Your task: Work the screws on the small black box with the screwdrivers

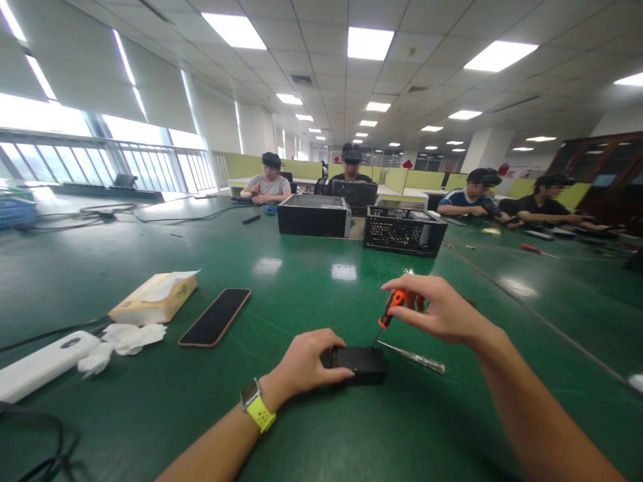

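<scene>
A small black box [362, 363] lies on the green table [281, 428], low in the middle of the head view. My left hand [307, 361] grips its left end between thumb and fingers, with a yellow-strapped watch on the wrist. Above and to the right, my right hand [439, 306] holds an orange and black screwdriver [392, 309] by the handle. The screwdriver slants down, its tip at the box's top rear edge; the exact contact is too small to make out. A second, clear-handled screwdriver [424, 361] lies just right of the box.
Left of my hands lie a phone [215, 318], a tissue pack [157, 298], crumpled tissues [131, 338], a white power strip [47, 365] and black cables. Two computer cases [314, 219] [404, 234] stand further back. Several people sit at the far side. A red screwdriver [533, 250] lies right.
</scene>
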Demonstrator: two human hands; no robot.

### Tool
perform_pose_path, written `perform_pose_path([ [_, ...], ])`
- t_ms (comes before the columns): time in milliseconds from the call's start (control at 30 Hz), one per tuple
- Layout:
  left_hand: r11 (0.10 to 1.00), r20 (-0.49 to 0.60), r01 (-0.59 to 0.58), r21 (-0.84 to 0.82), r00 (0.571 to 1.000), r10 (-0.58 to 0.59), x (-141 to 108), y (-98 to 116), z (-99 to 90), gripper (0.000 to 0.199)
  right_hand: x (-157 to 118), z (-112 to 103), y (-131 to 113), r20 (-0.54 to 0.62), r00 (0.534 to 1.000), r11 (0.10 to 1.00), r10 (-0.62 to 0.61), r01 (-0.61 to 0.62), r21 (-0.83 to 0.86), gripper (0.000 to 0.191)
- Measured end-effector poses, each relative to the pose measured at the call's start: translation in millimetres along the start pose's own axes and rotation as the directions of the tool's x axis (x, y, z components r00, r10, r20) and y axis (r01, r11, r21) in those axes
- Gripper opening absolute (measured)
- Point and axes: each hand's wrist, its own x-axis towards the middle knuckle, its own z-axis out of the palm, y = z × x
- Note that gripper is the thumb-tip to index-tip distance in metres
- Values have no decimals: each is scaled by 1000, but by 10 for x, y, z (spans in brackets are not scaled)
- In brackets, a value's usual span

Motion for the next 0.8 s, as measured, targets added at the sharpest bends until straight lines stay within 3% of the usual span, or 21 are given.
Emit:
perform_pose_path([
  [233,1000,2,-3,-4,1000,3,2,-7,3,38,-4,48,-5,-32,999,999,24,-25,-43,32],
  [367,1000,-3,-10,-6,1000,10,8,-14,6,38,-6,31,-40,12,1000,1000,0,0,15,37],
  [500,1000,-3,-5,-5,1000,5,10,-19,7,39,-16,-18,-41,4,1000,1000,22,-22,3,19],
  [633,1000,-11,6,-20,1000,-6,7,-22,10,38,-19,-60,-12,-57,997,995,44,-48,-83,38],
  [733,1000,-15,6,-27,1000,-7,8,-29,11,38,-23,-96,-20,-18,1000,1000,7,-7,-30,22],
  [800,1000,-17,9,-27,1000,-9,9,-34,11,39,-32,-114,-30,26,1000,999,-17,16,42,27],
])
